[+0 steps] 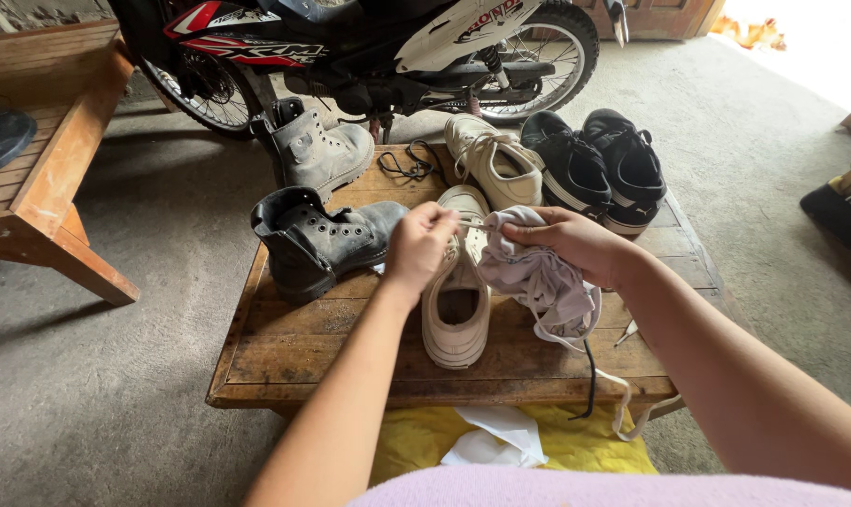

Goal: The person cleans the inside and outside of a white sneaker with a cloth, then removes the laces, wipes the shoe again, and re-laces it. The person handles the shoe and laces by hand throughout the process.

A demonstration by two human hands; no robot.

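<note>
A cream sneaker [456,314] lies toe-away on the low wooden table [285,352]. My left hand [418,246] hovers over its tongue and pinches a pale shoelace [475,224] between thumb and fingers. My right hand [568,240] holds the other part of that lace together with a crumpled light-grey cloth [538,282]. More pale lace [623,394] hangs from the cloth over the table's front edge. A second cream sneaker [496,169] sits behind, its laces loose.
Two grey boots [322,239] [315,145] stand at the table's left, a pair of black sneakers [599,164] at the back right, a loose black lace [411,167] between. A motorcycle [369,47] is parked behind. A wooden bench [50,141] is left. Yellow cloth [425,441] lies below.
</note>
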